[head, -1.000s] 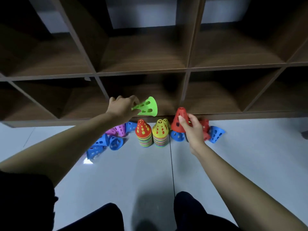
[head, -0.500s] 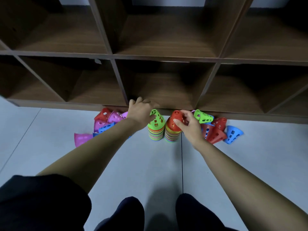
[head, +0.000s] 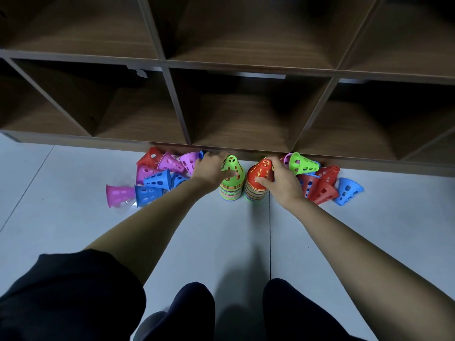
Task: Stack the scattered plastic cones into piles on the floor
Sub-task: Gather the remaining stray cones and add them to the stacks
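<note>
At the foot of the wooden shelf, on the grey floor, 2 striped piles stand just beside each other. The left hand curls round a green cone that caps the left pile, its thumb across the cone's front. The right hand grips a red cone atop the right pile, thumb on its wall and fingers over its tip.

Both cones look nearly seated, so the step in hand is probably pushing them home. Each should go straight down along its pile's axis, since a sideways shove could tip 1 pile into the other. The grip should then ease off without lifting the cone again.

Loose cones lie on their sides at both flanks: a pink cone with blue, pink and red ones to the left, and a second green one, several red and a blue cone to the right. The shelf's compartments show only bare, dim wood. A dark seam runs across the smooth floor tiles toward the piles.
</note>
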